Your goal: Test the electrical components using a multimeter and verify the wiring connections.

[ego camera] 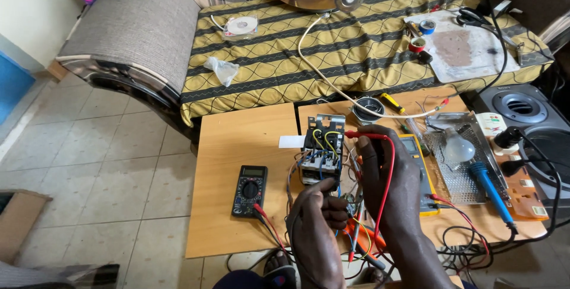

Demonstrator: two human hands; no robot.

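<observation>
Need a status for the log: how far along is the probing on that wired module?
Done: black multimeter laid out with leads plugged in, wired module on the table. In hand: right hand touches the red probe to the module; left hand works below it. Left: no reading can be made out.

Smooth matt light wood tabletop (237, 146). On it, matt black plastic multimeter (249, 190); right of that, bare grey metal bracket with glossy plastic-sheathed wires on the electrical unit (321, 149). Glossy red plastic probe (363, 136) in right hand (386, 176). Further right, perforated dull metal sheet (460, 167), frosted glass bulb (458, 146). Behind table, patterned yellow cloth (332, 51); grey ribbed fabric armrest (133, 28).
</observation>
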